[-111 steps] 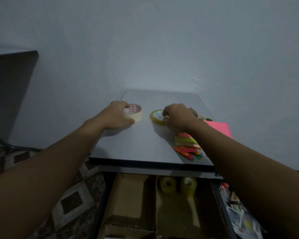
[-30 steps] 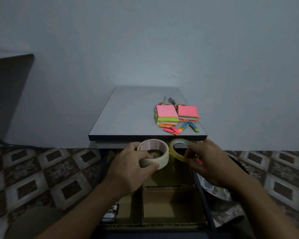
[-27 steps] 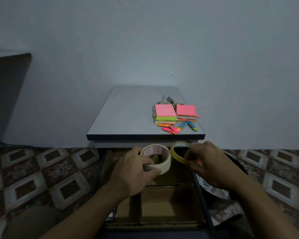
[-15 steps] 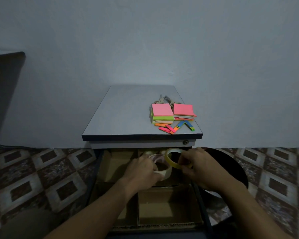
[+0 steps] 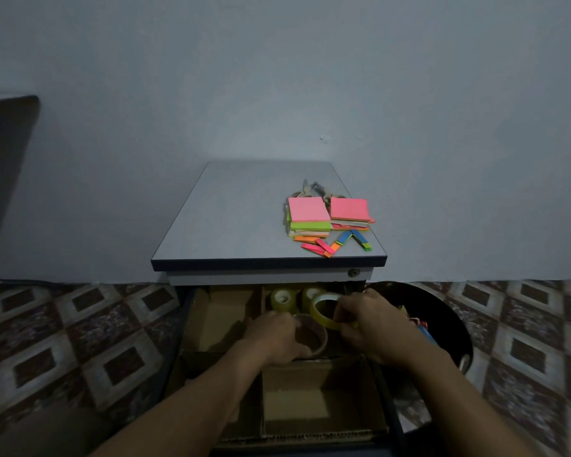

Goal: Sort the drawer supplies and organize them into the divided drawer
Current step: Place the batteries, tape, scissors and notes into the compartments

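Tightly, fingers [image 5: 346,307] round masking tape [image 5: 324,339], clear tape [image 5: 314,309]

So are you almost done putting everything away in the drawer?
Not yet. Two yellowish tape rolls already sit in the back compartment of the drawer. The left hand holds a cream tape roll low in the drawer; the right hand pinches a thin clear roll beside it. The sticky note pads, colored strips and scissors wait on the tabletop.
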Demonstrator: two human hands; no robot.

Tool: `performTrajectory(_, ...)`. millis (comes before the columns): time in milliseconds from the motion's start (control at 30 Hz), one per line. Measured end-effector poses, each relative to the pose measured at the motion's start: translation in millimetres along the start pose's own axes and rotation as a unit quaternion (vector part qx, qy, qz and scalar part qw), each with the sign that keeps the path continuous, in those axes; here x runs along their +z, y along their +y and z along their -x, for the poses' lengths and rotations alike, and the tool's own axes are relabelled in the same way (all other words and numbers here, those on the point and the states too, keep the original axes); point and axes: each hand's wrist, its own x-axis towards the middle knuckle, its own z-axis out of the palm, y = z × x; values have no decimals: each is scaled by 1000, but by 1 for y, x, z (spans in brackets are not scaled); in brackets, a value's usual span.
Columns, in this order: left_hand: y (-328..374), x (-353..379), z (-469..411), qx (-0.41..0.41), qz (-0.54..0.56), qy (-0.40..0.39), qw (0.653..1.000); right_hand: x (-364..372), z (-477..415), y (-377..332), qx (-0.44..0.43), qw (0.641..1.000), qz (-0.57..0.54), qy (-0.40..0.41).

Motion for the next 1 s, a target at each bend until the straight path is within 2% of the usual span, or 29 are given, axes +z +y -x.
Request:
performTrajectory(133, -11, -6, 12, 64, 87, 58, 992, 6, -4, 0, 8, 1000, 5, 11)
performTrajectory(233, -26, -12, 21, 84, 77, 126, 985, 13, -8, -3, -1, 1000, 1, 7)
performTrajectory(433, -57, -24, 24, 74, 60, 190, 977, 31, -25, -14, -34, 998, 30, -38)
performTrajectory(600, -67, -26, 23, 64, 68, 203, 975, 47, -42, -14, -14, 993, 40, -106)
performTrajectory(800, -75, -26, 22, 48, 68, 182, 980, 59, -52, -4, -5, 986, 39, -164)
performTrajectory(1000, -81, -23, 20, 30, 83, 181, 980, 64, -57, 5, 17, 992, -25, -123)
